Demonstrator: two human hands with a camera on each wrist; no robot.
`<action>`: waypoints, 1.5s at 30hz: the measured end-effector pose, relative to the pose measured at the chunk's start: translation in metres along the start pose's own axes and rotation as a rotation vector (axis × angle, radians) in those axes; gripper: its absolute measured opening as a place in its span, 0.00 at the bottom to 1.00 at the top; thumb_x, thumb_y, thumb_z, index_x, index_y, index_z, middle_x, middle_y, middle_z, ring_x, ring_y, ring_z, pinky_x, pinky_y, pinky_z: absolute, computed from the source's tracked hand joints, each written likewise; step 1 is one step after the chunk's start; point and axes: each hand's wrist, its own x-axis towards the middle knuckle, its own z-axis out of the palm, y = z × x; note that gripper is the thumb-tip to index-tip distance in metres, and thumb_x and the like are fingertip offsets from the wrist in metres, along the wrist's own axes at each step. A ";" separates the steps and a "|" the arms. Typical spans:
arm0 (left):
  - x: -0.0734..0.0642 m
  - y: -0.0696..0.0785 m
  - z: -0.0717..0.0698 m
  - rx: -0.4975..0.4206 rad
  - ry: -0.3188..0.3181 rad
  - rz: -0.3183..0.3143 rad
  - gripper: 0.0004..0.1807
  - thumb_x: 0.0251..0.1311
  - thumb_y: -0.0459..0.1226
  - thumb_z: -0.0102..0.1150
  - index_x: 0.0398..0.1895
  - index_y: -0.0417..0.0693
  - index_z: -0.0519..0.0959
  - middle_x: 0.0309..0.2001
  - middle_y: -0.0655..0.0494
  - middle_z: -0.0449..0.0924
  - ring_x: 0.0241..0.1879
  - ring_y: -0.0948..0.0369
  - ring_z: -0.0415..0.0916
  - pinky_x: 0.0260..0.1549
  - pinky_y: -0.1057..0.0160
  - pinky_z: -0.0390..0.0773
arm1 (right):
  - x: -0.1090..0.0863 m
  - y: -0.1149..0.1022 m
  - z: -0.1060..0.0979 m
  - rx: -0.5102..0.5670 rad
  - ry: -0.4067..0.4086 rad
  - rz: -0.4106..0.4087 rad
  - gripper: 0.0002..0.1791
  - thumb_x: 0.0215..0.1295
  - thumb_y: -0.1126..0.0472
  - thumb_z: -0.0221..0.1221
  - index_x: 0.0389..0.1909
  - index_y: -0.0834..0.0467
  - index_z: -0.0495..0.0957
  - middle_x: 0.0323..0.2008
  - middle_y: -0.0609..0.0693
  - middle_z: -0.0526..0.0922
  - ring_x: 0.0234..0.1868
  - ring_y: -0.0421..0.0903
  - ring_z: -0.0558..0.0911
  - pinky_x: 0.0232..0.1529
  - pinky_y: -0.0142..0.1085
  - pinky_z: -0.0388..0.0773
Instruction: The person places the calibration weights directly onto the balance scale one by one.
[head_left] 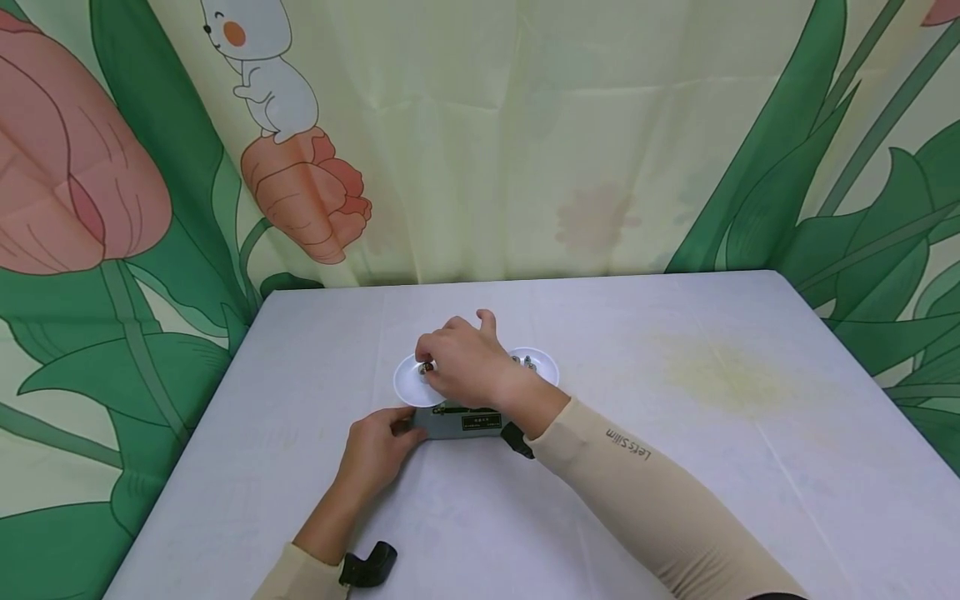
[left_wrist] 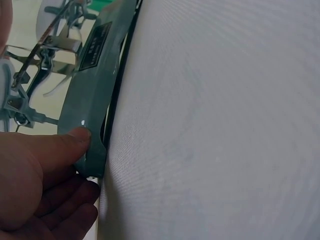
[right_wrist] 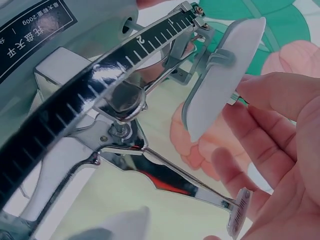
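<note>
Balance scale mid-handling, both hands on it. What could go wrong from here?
1. The right hand reaches over the left white pan; a nudge may tip the pan off its hanger.
2. The left hand only pinches the end of the scale's grey base, so it might slide on the white tablecloth.
3. Fingers near the thin metal beam may knock it.

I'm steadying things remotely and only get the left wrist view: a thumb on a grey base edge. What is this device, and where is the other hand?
Observer: It is a small balance scale with two white pans, standing on the table. The right hand reaches over the left pan.
Operator: Is the right hand holding the pan?
Observer: Its fingers lie against the pan's edge; whether they grip it is unclear.
Operator: Anything readable on the beam?
Observer: The right wrist view shows a black graduated scale with white numerals 1 and 2.
</note>
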 end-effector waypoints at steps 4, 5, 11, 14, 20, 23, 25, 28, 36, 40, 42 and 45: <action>0.000 0.000 0.000 0.004 0.001 -0.003 0.18 0.55 0.32 0.72 0.49 0.36 0.84 0.44 0.44 0.86 0.48 0.48 0.83 0.49 0.46 0.80 | 0.001 0.000 0.002 -0.001 -0.011 0.007 0.08 0.68 0.56 0.62 0.46 0.48 0.83 0.44 0.39 0.86 0.55 0.47 0.75 0.63 0.65 0.52; 0.000 0.000 0.000 0.005 0.001 -0.004 0.18 0.55 0.32 0.72 0.49 0.35 0.84 0.44 0.44 0.86 0.47 0.48 0.83 0.49 0.46 0.80 | 0.001 0.000 0.002 -0.002 -0.012 0.007 0.08 0.68 0.56 0.62 0.46 0.48 0.83 0.44 0.39 0.86 0.55 0.47 0.75 0.63 0.66 0.52; 0.001 -0.001 0.002 0.005 0.001 -0.015 0.18 0.55 0.33 0.73 0.49 0.36 0.84 0.44 0.45 0.86 0.47 0.48 0.83 0.50 0.45 0.80 | 0.001 0.001 0.005 -0.030 0.002 0.012 0.08 0.68 0.56 0.62 0.46 0.47 0.83 0.45 0.38 0.85 0.55 0.47 0.75 0.63 0.66 0.52; 0.002 -0.001 0.003 0.004 -0.002 -0.022 0.19 0.55 0.33 0.73 0.50 0.36 0.84 0.45 0.45 0.86 0.48 0.48 0.83 0.50 0.45 0.80 | 0.001 0.000 0.005 -0.042 0.007 0.016 0.08 0.68 0.56 0.62 0.47 0.47 0.83 0.46 0.39 0.86 0.55 0.47 0.75 0.63 0.66 0.52; 0.001 -0.001 0.003 0.005 -0.002 -0.017 0.20 0.55 0.32 0.73 0.51 0.36 0.84 0.46 0.44 0.86 0.48 0.47 0.83 0.50 0.45 0.80 | 0.000 0.001 0.004 -0.037 0.005 0.028 0.10 0.68 0.57 0.61 0.48 0.47 0.83 0.48 0.39 0.85 0.56 0.47 0.75 0.64 0.66 0.52; 0.001 -0.001 0.003 0.006 -0.001 -0.014 0.20 0.55 0.32 0.73 0.51 0.36 0.84 0.46 0.44 0.86 0.48 0.47 0.83 0.50 0.45 0.79 | -0.002 0.002 0.002 -0.028 0.007 0.036 0.11 0.68 0.57 0.61 0.49 0.47 0.83 0.49 0.39 0.85 0.57 0.47 0.75 0.64 0.65 0.51; 0.001 -0.001 0.003 0.009 -0.002 -0.015 0.20 0.55 0.32 0.73 0.51 0.36 0.84 0.46 0.44 0.86 0.49 0.47 0.83 0.50 0.45 0.79 | -0.003 0.003 0.001 -0.015 0.009 0.043 0.12 0.68 0.57 0.62 0.50 0.47 0.82 0.50 0.40 0.85 0.58 0.47 0.75 0.65 0.65 0.51; 0.001 -0.001 0.004 0.007 -0.004 -0.018 0.19 0.55 0.32 0.73 0.51 0.36 0.84 0.46 0.44 0.86 0.49 0.47 0.82 0.50 0.45 0.79 | -0.007 0.006 -0.001 0.014 0.028 0.045 0.14 0.67 0.56 0.63 0.52 0.48 0.82 0.52 0.41 0.84 0.59 0.48 0.74 0.65 0.64 0.51; 0.002 0.001 0.004 -0.001 -0.007 -0.018 0.20 0.55 0.32 0.73 0.52 0.37 0.84 0.46 0.44 0.86 0.49 0.47 0.82 0.51 0.45 0.79 | -0.024 0.023 -0.012 0.140 0.090 0.038 0.17 0.67 0.57 0.64 0.55 0.53 0.80 0.54 0.47 0.82 0.59 0.48 0.77 0.69 0.64 0.48; 0.001 0.002 0.003 -0.003 -0.006 -0.022 0.20 0.55 0.32 0.73 0.52 0.36 0.84 0.47 0.43 0.86 0.50 0.47 0.82 0.50 0.45 0.79 | -0.035 0.032 -0.020 0.221 0.136 0.013 0.19 0.66 0.59 0.64 0.56 0.58 0.78 0.55 0.50 0.82 0.60 0.49 0.78 0.71 0.61 0.50; 0.001 0.003 0.003 -0.005 -0.009 -0.031 0.20 0.55 0.31 0.72 0.52 0.36 0.83 0.48 0.43 0.85 0.50 0.46 0.82 0.51 0.45 0.79 | -0.041 0.035 -0.024 0.263 0.163 0.004 0.19 0.66 0.60 0.64 0.57 0.60 0.78 0.55 0.51 0.82 0.60 0.50 0.78 0.70 0.56 0.58; 0.001 0.004 0.002 -0.003 -0.014 -0.045 0.20 0.56 0.32 0.72 0.53 0.37 0.83 0.49 0.43 0.85 0.51 0.46 0.81 0.51 0.45 0.79 | -0.050 0.040 -0.030 0.315 0.201 -0.002 0.20 0.65 0.61 0.65 0.56 0.61 0.78 0.55 0.52 0.82 0.59 0.51 0.78 0.64 0.49 0.69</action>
